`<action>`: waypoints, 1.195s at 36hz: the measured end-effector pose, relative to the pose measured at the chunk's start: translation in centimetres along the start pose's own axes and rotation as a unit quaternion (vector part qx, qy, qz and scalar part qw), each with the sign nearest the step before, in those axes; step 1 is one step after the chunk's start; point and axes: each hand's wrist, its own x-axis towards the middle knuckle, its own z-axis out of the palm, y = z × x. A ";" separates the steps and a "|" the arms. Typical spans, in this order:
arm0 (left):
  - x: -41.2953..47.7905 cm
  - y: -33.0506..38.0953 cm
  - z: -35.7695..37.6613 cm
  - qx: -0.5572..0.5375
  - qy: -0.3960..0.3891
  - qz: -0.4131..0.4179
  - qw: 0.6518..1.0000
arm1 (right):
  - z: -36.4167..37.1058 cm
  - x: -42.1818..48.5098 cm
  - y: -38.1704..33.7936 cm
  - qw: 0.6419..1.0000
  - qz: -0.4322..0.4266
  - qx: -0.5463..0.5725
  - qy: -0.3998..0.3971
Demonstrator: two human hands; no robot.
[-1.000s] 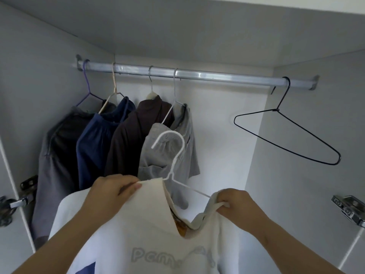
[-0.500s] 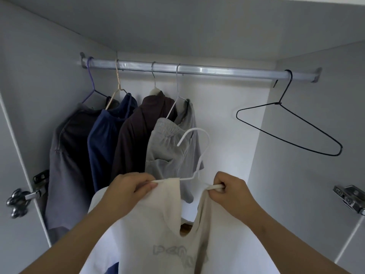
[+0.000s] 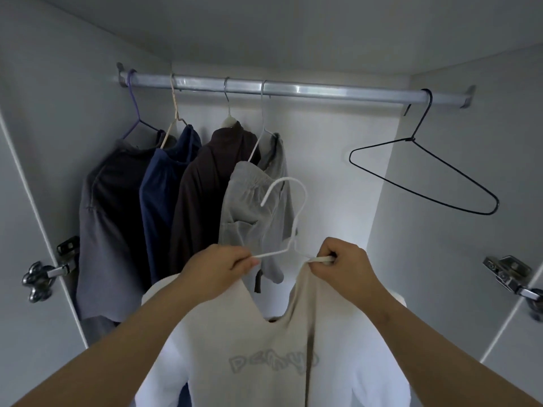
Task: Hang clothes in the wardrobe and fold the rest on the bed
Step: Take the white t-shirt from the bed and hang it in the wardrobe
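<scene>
Wardrobe (image 3: 440,274): four soft garments (image 3: 199,195) hang left on the round metal rail (image 3: 293,91); a thin black wire hanger (image 3: 426,177) hangs right. Near, below the rail, the left hand (image 3: 217,268) and right hand (image 3: 343,265) each pinch the white hanger (image 3: 293,207) and the shoulders of the cream shirt (image 3: 249,333).

1. A single word (image 3: 273,362) in pale grey outlined letters is printed across the chest of the cream shirt (image 3: 235,324).
2. It seems to read "penny". A dark fold crosses its last letters, so the ending is unsure.
</scene>
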 end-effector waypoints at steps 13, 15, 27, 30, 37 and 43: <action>0.1 -0.8 -1.5 0.023 0.212 -0.018 0.977 | -4.0 -0.6 2.2 0.992 0.121 -0.012 0.025; 0.1 -0.7 -1.5 0.016 0.221 -0.013 0.975 | -4.1 -0.6 2.3 0.991 0.125 -0.040 0.016; 0.2 -0.2 -1.1 0.042 0.251 -0.002 0.967 | -1.8 0.5 2.6 0.948 0.251 -0.098 0.172; 0.0 -0.1 -0.9 0.031 0.246 0.009 0.969 | -1.5 1.1 2.4 0.918 0.326 0.152 0.168; -0.2 -0.3 -0.8 0.014 0.234 0.017 0.972 | -1.9 1.4 2.0 0.760 0.411 0.459 0.205; -0.4 -0.8 -0.6 0.000 0.228 -0.006 0.974 | -2.1 1.9 2.6 0.850 0.390 0.304 0.181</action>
